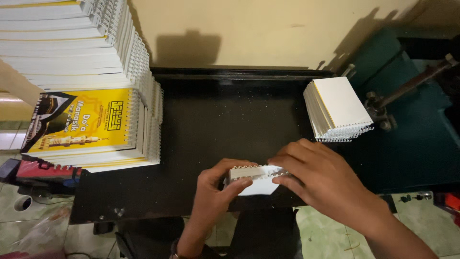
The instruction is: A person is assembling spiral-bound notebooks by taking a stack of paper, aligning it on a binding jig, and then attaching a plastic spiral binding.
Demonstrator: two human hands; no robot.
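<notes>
A small white booklet with a wire-comb spine lies at the near edge of the black table. My left hand grips its left end, fingers curled over the spine. My right hand presses on its right end, with the fingertips on the wire comb. Both hands touch the same booklet. Part of the booklet is hidden under my fingers.
A tall stack of spiral-bound booklets with a yellow-covered one on a lower step stands at the left. A smaller pile of white bound booklets sits at the right. A green machine with a metal lever stands beyond it.
</notes>
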